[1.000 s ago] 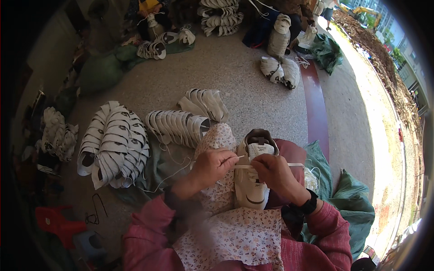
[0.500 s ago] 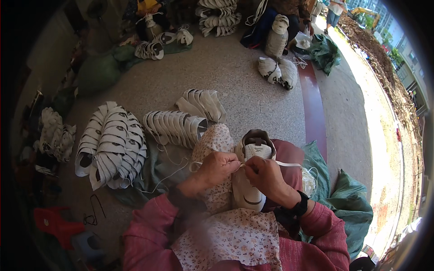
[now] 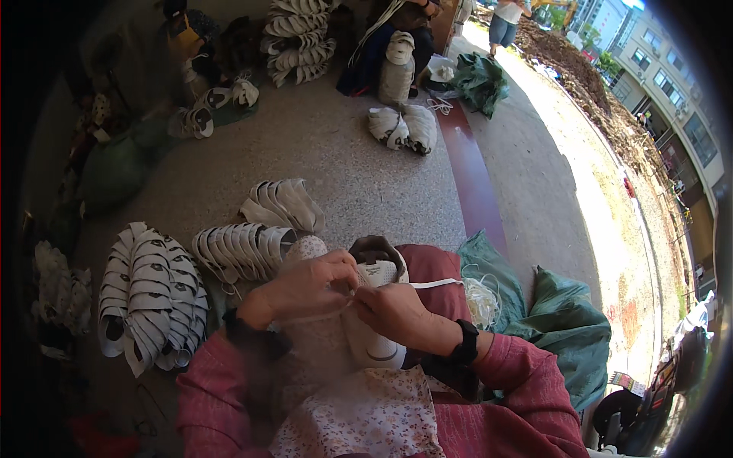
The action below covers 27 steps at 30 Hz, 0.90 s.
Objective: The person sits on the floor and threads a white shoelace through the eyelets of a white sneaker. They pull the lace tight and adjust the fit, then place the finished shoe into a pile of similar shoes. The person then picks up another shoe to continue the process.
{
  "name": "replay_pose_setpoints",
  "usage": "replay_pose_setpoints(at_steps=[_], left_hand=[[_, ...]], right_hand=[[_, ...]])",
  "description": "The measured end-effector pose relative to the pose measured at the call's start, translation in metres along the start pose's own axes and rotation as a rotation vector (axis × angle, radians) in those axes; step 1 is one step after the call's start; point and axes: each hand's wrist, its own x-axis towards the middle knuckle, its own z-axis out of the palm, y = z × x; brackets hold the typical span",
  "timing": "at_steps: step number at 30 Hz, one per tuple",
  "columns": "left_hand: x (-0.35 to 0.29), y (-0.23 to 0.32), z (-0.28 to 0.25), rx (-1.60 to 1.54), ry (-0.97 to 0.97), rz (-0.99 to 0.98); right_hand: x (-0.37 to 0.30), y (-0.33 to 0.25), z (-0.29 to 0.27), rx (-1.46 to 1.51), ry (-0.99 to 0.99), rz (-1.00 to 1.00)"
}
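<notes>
Shoe (image 3: 372,330) rests at your lap, its opening facing away and its toe toward you. Above its middle, your right hand (image 3: 393,309) pinches a white lace (image 3: 437,283), which runs out to the shoe's right. Your left hand (image 3: 309,288) meets it over the shoe's left edge, fingers bent; blur means you cannot tell whether they grip. Left of the shoe, stacked uppers (image 3: 243,253) limit your room; to its right, a strand tangle (image 3: 481,302) and green sack (image 3: 569,336) do. Beyond its opening, floor (image 3: 366,187) spreads out to a red strip's (image 3: 475,164) edge.
</notes>
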Motion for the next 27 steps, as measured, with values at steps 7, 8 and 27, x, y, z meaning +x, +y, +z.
replay_pose_setpoints(at_steps=[7,8,27], left_hand=[[0.011,0.002,-0.005,-0.106,-0.132,-0.112],[0.008,0.0,-0.005,-0.135,-0.113,-0.102],[-0.005,-0.009,0.006,-0.21,-0.03,-0.132]], right_hand=[[0.016,0.019,-0.038,0.096,0.057,-0.193],[0.017,0.022,-0.036,0.146,0.017,-0.184],[0.03,0.033,-0.058,-0.266,0.057,-0.396]])
